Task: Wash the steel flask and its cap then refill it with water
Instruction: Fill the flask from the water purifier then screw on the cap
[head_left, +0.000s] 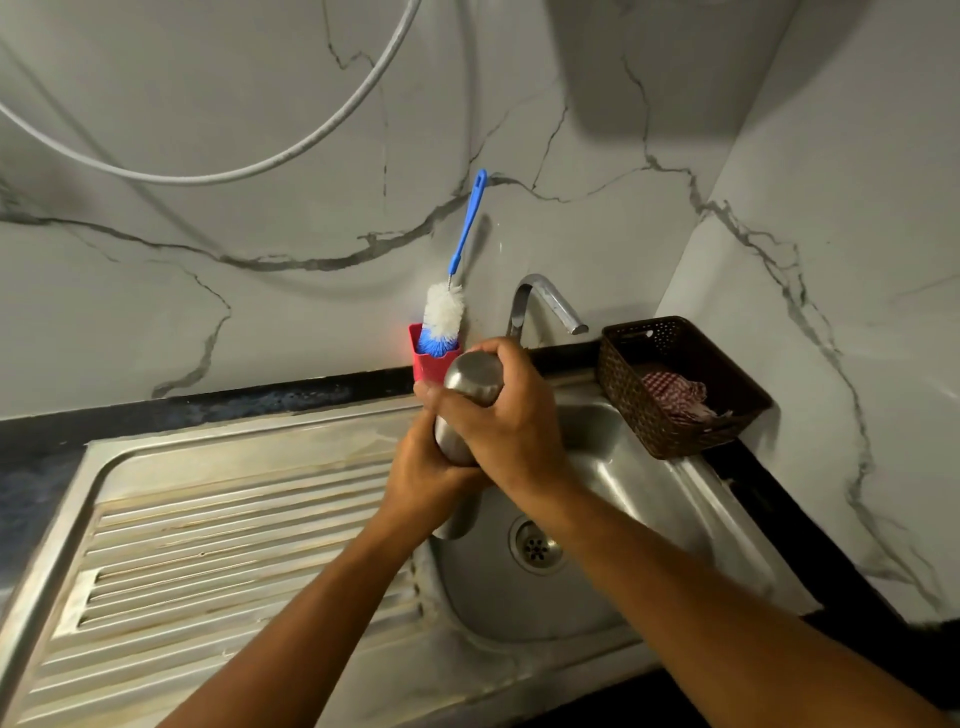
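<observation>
Grey-veined marble walls (260, 130) meet in corner, w/ black counter (208, 402), steel sink (618, 457) & ribbed drainboard (234, 545).

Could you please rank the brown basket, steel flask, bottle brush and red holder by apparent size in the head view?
1. brown basket
2. steel flask and bottle brush: similar length, flask partly hidden by left hand and right hand, so unranked
3. red holder

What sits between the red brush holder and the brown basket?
In the head view: the steel flask, gripped by the left hand and right hand, with the tap behind.
</observation>
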